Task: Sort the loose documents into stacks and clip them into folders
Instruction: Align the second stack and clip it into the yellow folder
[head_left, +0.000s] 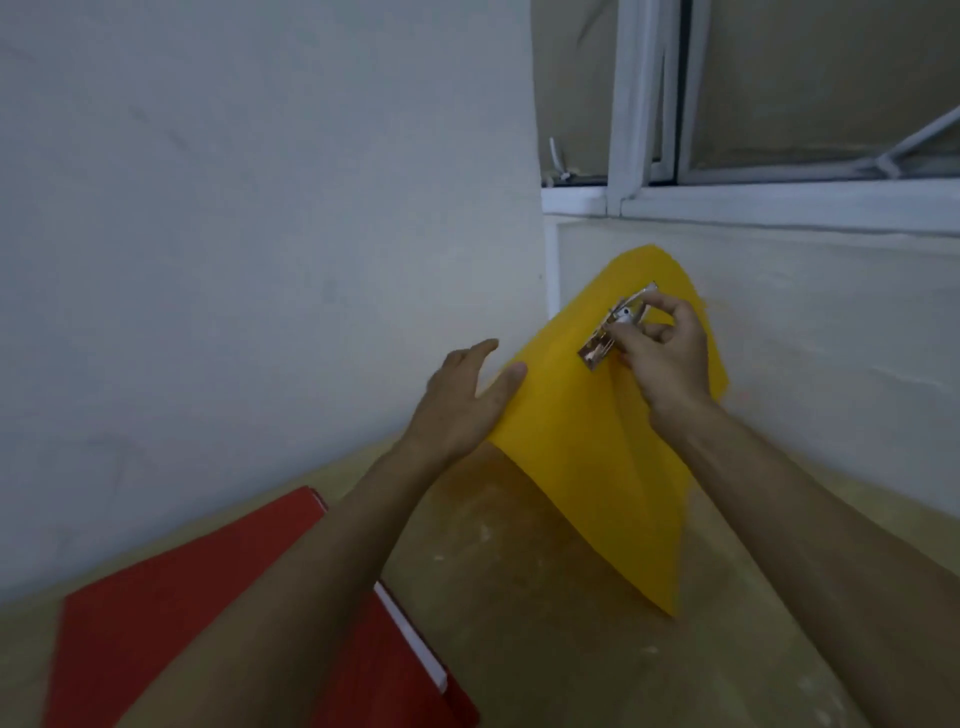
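A yellow folder (582, 447) is lifted off the surface at the centre right, bent and tilted, its lower corner pointing down. A metal clip (608, 332) sits on its upper part, with its lever raised. My right hand (665, 353) pinches that clip with its fingertips. My left hand (462, 400) holds the folder's left edge, thumb on top, fingers spread behind. A red folder (156, 634) with white sheets showing along its right edge lies flat at the lower left, partly hidden under my left forearm.
A beige worn tabletop (545, 623) runs under both arms. A white wall (234, 234) stands close behind it on the left. A white window frame (779, 202) and sill are at the upper right, above a pale wall panel.
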